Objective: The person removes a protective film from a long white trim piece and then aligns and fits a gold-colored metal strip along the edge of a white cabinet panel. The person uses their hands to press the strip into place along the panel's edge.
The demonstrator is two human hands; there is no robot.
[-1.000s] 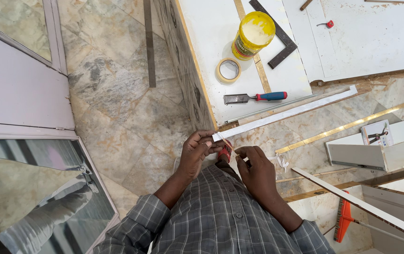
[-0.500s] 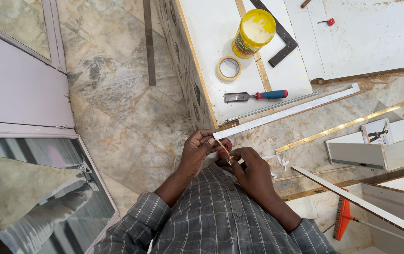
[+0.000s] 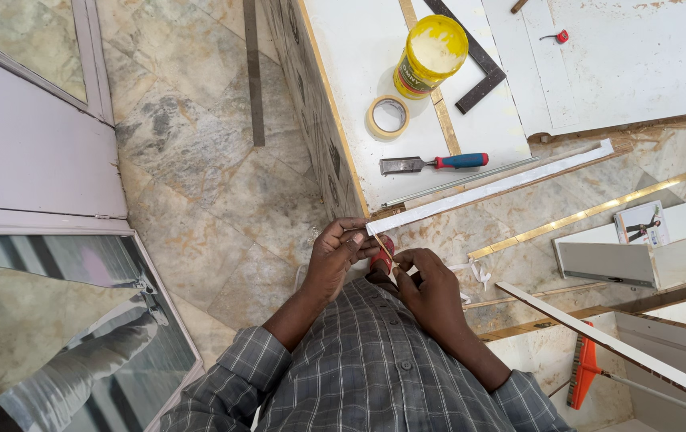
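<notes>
Seen from your head camera, looking straight down: your left hand (image 3: 333,258) closes its fingers around the near end of a long white strip (image 3: 491,190), which runs away from you up and to the right, across the marble floor (image 3: 215,200) just beside the edge of the white bench (image 3: 351,72). Your right hand (image 3: 431,290) is curled shut around a small red-handled tool (image 3: 384,254), pressed against the strip's near end where both hands meet; how its tip sits on the strip is too small to tell.

On the bench, well apart from your hands, a yellow tub (image 3: 431,56) stands upright beside a roll of tape (image 3: 388,117) lying flat. A chisel (image 3: 433,163) with a red and blue handle lies near the bench edge, between the tape and the strip. A dark metal square (image 3: 479,68) rests just beside the tub.

To your right, a gold-coloured strip (image 3: 599,210) lies on the floor near a white open box (image 3: 647,256), and an orange-handled tool (image 3: 583,364) rests lower down. A mirror panel (image 3: 55,320) leans at your left. Your checked shirt sleeves (image 3: 239,376) fill the lower frame.
</notes>
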